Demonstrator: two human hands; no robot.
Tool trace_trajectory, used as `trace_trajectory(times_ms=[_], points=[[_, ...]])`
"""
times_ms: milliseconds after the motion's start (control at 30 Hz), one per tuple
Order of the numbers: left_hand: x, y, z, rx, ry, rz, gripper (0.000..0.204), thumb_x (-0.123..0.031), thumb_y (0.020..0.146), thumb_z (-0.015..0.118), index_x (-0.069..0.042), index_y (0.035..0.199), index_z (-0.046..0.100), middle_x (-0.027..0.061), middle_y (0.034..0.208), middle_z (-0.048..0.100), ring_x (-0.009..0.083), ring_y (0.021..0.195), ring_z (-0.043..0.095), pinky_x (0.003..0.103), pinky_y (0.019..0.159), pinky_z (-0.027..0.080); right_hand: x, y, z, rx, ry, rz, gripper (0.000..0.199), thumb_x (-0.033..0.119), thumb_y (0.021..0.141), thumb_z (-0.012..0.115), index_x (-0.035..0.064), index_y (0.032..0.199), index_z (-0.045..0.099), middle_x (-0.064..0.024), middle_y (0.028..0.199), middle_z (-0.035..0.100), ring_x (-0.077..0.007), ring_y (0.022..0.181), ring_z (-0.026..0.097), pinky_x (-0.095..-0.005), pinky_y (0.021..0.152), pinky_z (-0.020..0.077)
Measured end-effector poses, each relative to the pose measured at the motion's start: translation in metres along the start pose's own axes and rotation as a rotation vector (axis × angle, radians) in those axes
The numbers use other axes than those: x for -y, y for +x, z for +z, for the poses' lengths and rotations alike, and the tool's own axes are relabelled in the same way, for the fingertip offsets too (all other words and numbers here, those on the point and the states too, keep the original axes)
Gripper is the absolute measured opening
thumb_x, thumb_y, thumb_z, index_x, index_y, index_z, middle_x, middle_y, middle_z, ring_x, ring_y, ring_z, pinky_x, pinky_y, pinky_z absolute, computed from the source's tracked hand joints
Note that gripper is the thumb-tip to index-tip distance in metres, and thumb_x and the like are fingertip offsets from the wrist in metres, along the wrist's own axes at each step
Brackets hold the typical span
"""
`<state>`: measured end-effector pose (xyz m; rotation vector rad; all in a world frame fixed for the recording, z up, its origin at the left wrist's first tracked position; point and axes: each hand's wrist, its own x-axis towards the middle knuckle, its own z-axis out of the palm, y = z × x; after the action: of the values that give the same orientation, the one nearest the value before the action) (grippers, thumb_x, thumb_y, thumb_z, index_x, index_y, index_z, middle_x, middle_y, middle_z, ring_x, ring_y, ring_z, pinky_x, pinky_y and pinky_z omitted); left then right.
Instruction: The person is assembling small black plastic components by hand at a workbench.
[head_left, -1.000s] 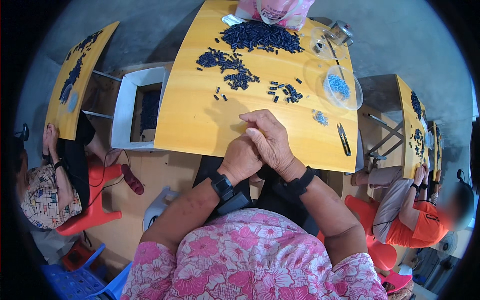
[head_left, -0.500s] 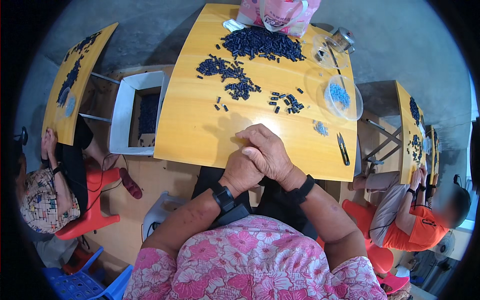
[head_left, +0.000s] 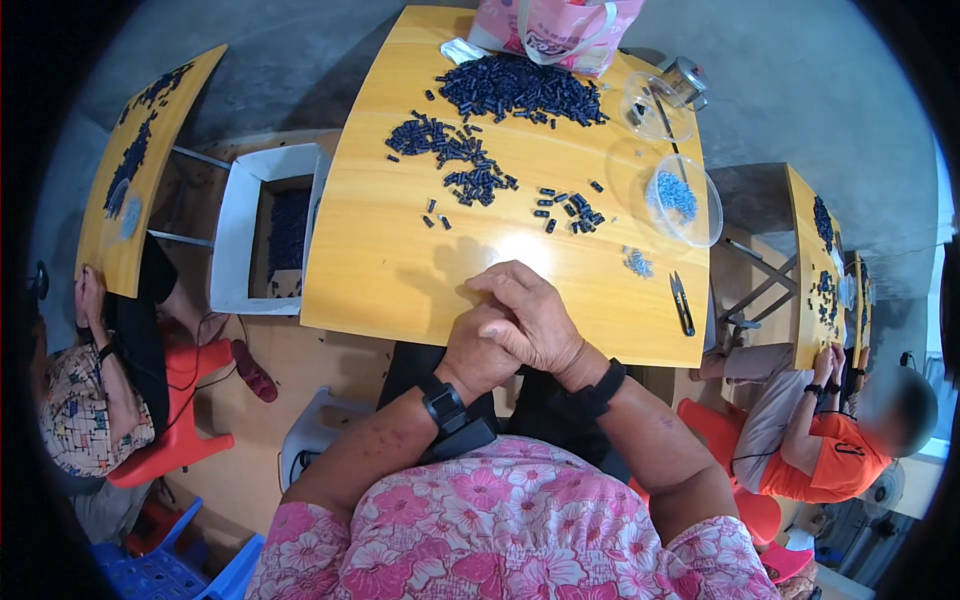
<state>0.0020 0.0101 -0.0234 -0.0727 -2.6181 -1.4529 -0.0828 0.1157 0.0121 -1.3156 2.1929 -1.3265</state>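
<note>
My hands are clasped together over the near edge of the yellow table. My right hand is closed round my left hand, its thumb across the back of it. The left fingers are hidden under the right hand. Nearest on the tabletop is a loose group of small black cylindrical pieces. To the right are a small heap of pale blue bits and black thread snips. Neither hand touches any of these.
Farther back lie a scattered group and a large heap of black pieces, below a pink bag. Clear bowls and a metal cup stand at right. A white box is at left. People sit at tables either side.
The view has shifted slightly, so the table and its contents sit a little farther left. My hands stay clasped.
</note>
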Motion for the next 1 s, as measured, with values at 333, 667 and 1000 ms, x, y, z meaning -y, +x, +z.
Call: trace_trajectory(times_ms=[333, 667, 1000], points=[[-0.002, -0.002, -0.001, -0.013, -0.034, -0.023, 0.018, -0.02, 0.078, 0.067, -0.007, 0.091, 0.068, 0.0124, 0.088, 0.068, 0.0331, 0.082, 0.066, 0.041, 0.067, 0.053, 0.001, -0.002, -0.001, 0.042, 0.014, 0.01, 0.075, 0.064, 0.077, 0.066, -0.0001, 0.115, 0.062, -0.0183, 0.103, 0.06, -0.0329, 0.096, 0.059, -0.0393, 0.086, 0.0493], [0.002, -0.001, 0.001, -0.047, -0.012, 0.08, 0.016, -0.021, 0.076, 0.069, -0.007, 0.085, 0.069, 0.0121, 0.084, 0.068, 0.0329, 0.079, 0.067, 0.041, 0.065, 0.053, -0.004, -0.002, 0.0, 0.041, -0.024, -0.049, 0.076, 0.064, 0.074, 0.069, 0.0015, 0.116, 0.062, -0.0169, 0.1, 0.06, -0.0318, 0.093, 0.059, -0.039, 0.083, 0.0493], [-0.003, 0.005, 0.002, -0.037, 0.245, 0.103, 0.012, -0.02, 0.078, 0.068, -0.01, 0.081, 0.072, 0.0097, 0.08, 0.068, 0.0306, 0.082, 0.065, 0.041, 0.071, 0.053, -0.023, -0.009, 0.002, -0.142, 0.396, 0.205, 0.036, 0.03, 0.093, 0.061, -0.0005, 0.112, 0.064, -0.009, 0.103, 0.064, -0.019, 0.097, 0.06, -0.0314, 0.088, 0.0487]])
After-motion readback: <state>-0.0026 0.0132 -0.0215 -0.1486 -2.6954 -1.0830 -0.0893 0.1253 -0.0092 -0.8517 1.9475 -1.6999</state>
